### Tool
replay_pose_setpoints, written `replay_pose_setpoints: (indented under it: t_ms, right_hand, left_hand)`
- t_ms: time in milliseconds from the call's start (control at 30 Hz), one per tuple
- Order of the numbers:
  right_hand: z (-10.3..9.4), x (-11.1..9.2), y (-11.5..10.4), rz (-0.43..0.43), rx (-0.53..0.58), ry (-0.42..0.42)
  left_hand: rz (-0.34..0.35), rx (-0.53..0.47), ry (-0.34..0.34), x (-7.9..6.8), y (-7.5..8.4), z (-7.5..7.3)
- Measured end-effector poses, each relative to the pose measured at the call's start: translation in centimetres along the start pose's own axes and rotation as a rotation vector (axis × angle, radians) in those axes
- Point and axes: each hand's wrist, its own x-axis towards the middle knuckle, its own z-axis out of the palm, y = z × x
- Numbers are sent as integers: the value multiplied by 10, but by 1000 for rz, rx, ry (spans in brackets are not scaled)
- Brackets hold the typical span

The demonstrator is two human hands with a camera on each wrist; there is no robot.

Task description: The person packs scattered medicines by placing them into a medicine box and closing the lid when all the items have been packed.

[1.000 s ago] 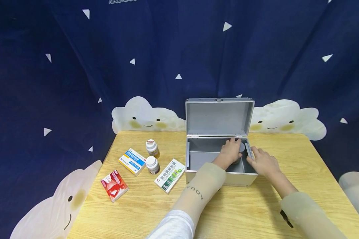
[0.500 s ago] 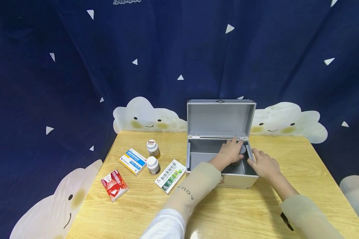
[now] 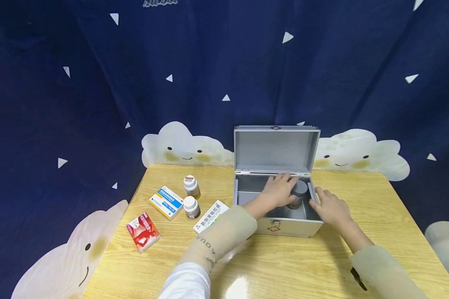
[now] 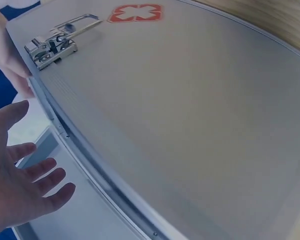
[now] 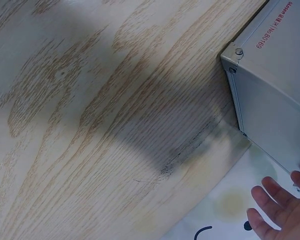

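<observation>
An aluminium medicine case (image 3: 289, 227) stands with its lid raised at the table's far side. Inside, at the right end, a dark jar with a grey lid (image 3: 300, 189) stands upright. My left hand (image 3: 278, 192) is over the case just left of the jar, apart from it as far as the views show. Its fingers (image 4: 52, 180) are spread and hold nothing in the left wrist view. My right hand (image 3: 333, 207) rests at the case's right edge; in the right wrist view its fingers (image 5: 275, 195) are extended beside the outer side wall (image 5: 275, 115).
Left of the case lie a white-green medicine box (image 3: 209, 216), a blue-white box (image 3: 167, 202) and a red box (image 3: 144, 231). Two white-capped pill bottles, one farther back (image 3: 191, 187) and one nearer (image 3: 191, 207), stand among them. A dark blue curtain (image 3: 194, 62) hangs behind.
My left hand has let go of the dark jar and moved left, uncovering it at the case's right end. The right hand stays at the case's edge.
</observation>
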Motion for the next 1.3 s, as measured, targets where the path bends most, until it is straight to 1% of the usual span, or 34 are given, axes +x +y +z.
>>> replay_pose_setpoints:
  t_ms: [133, 367, 533, 700, 833, 967, 1167, 1300]
  right_hand:
    - [0, 0, 0, -4, 2, 6]
    - [0, 0, 0, -7, 9, 18]
    - [1, 1, 0, -10, 18, 20]
    - [1, 1, 0, -13, 13, 25]
    - [1, 1, 0, -11, 13, 24]
    - [1, 0, 0, -3, 15, 20]
    - [2, 1, 1, 1, 22, 18]
    - [2, 1, 2, -1, 25, 18]
  left_hand:
    - [22, 28, 20, -12, -7, 0]
    - [29, 36, 42, -30, -22, -2]
    - [19, 57, 108, -42, -37, 4]
    - [15, 70, 213, -54, -55, 10]
    - [-6, 38, 293, -64, -70, 13]
    - [-36, -11, 347, -74, -84, 16]
    - [-107, -86, 397, -87, -101, 23]
    - [-160, -125, 405, -95, -110, 30]
